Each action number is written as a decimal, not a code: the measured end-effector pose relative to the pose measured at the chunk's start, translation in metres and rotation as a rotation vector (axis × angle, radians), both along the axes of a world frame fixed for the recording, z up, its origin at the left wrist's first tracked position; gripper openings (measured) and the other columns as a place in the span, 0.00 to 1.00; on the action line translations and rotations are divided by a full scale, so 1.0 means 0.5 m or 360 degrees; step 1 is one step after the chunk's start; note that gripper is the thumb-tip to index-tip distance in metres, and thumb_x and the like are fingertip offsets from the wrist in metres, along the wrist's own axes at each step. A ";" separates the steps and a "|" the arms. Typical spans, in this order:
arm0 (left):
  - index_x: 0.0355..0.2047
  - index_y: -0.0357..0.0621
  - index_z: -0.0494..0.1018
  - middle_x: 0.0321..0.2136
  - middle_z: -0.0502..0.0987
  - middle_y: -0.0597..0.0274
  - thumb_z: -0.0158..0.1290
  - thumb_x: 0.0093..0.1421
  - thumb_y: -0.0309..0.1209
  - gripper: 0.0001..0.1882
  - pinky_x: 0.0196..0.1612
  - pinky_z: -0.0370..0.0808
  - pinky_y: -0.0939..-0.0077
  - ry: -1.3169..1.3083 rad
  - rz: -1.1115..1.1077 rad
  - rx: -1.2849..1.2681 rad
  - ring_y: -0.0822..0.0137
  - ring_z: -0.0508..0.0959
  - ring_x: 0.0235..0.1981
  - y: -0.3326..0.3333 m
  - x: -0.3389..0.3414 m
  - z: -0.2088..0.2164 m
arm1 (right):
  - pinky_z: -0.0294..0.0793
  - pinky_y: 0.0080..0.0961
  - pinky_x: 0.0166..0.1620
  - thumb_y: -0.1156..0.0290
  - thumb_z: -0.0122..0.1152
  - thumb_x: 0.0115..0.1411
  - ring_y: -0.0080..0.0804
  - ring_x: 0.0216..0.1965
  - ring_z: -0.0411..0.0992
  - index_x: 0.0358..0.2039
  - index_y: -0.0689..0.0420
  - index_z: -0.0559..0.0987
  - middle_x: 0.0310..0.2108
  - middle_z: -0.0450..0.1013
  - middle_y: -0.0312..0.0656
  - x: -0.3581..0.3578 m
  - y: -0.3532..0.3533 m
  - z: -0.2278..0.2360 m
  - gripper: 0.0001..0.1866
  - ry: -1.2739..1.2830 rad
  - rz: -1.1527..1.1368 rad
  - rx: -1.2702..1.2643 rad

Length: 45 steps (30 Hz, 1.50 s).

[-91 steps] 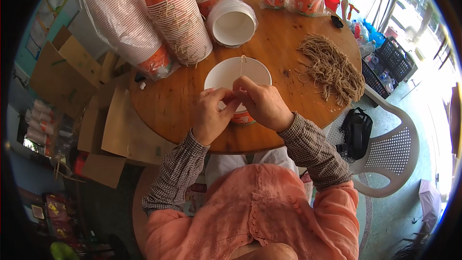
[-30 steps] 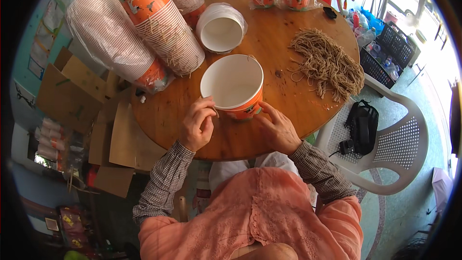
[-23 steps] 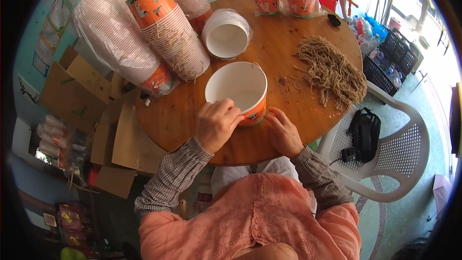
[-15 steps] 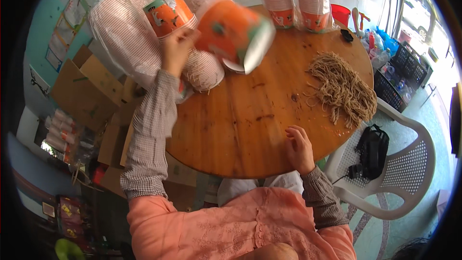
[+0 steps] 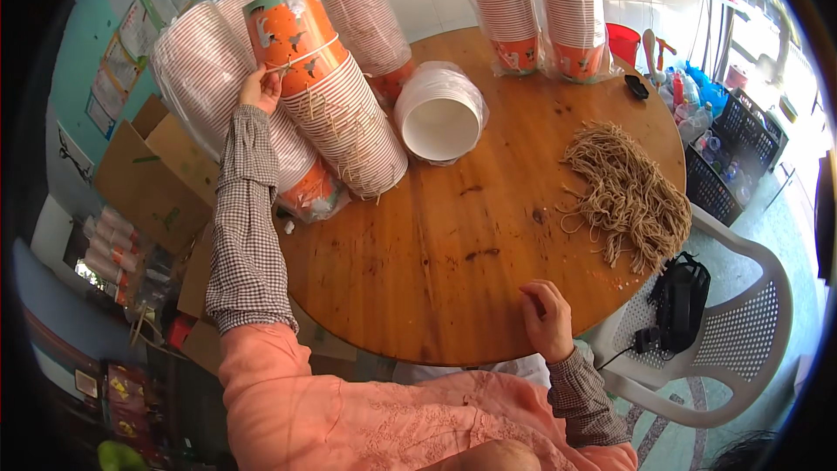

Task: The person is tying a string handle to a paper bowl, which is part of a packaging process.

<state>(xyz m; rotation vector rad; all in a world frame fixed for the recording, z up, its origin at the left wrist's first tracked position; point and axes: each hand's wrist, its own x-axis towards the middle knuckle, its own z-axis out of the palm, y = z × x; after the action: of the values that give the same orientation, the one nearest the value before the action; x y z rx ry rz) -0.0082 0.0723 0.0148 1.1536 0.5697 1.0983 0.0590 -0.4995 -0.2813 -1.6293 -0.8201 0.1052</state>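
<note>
At the back left of the table, my left hand [image 5: 260, 90] reaches out with its fingertips closed at the lower edge of an orange paper bucket [image 5: 296, 30]. A thin string runs round that bucket, which sits on the upper end of a leaning stack of nested paper buckets [image 5: 353, 126]. Loose bits of string hang between the stacked rims. My right hand [image 5: 547, 321] is over the table's near edge, fingers loosely curled and holding nothing. To its upper right lies a heap of tan twine [image 5: 629, 196].
Bagged white paper buckets [image 5: 442, 122] lie on the round wooden table [image 5: 453, 253], open end toward me. Tall wrapped stacks [image 5: 571, 13] stand at the back. A white plastic chair [image 5: 741, 323] holding a black bag [image 5: 676, 296] stands at right; cardboard boxes [image 5: 161, 183] are at left.
The orange bucket that was blurred in mid-air is gone from there; an orange bucket now tops the leaning stack. My left hand has moved left. My right hand appears slightly lower.
</note>
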 end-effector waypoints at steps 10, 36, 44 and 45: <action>0.46 0.37 0.71 0.35 0.76 0.59 0.57 0.61 0.37 0.18 0.33 0.76 0.77 0.0578 0.0831 0.1247 0.70 0.77 0.30 -0.023 -0.112 -0.034 | 0.72 0.23 0.31 0.80 0.56 0.57 0.36 0.30 0.74 0.35 0.63 0.77 0.33 0.73 0.45 -0.001 0.011 -0.001 0.05 -0.0074 0.0108 0.0059; 0.48 0.33 0.73 0.45 0.78 0.52 0.52 0.60 0.24 0.15 0.50 0.74 0.75 0.0471 0.0022 0.0647 0.65 0.78 0.47 -0.297 0.093 -0.649 | 0.74 0.20 0.30 0.72 0.54 0.64 0.23 0.30 0.73 0.38 0.62 0.77 0.31 0.75 0.38 0.323 0.441 -0.032 0.07 0.1120 0.0280 0.0627; 0.45 0.35 0.74 0.37 0.77 0.62 0.55 0.62 0.30 0.14 0.39 0.75 0.80 0.0488 0.0159 0.0570 0.72 0.77 0.37 -0.274 0.220 -0.715 | 0.75 0.23 0.37 0.70 0.62 0.59 0.26 0.31 0.74 0.37 0.62 0.76 0.28 0.75 0.38 0.441 0.537 -0.092 0.10 0.0229 -0.0367 0.0287; 0.44 0.35 0.73 0.37 0.77 0.62 0.56 0.61 0.30 0.14 0.39 0.75 0.80 0.0517 0.0208 0.0610 0.72 0.77 0.36 -0.267 0.227 -0.703 | 0.75 0.23 0.37 0.70 0.62 0.59 0.26 0.31 0.74 0.37 0.62 0.76 0.28 0.75 0.38 0.440 0.550 -0.084 0.10 0.0232 -0.0354 0.0278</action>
<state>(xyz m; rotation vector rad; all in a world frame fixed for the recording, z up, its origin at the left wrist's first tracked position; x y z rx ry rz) 0.1053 -0.0611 -0.3369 1.6665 0.7124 1.1713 0.2791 -0.2246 -0.3230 -1.5175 -0.5186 -0.0050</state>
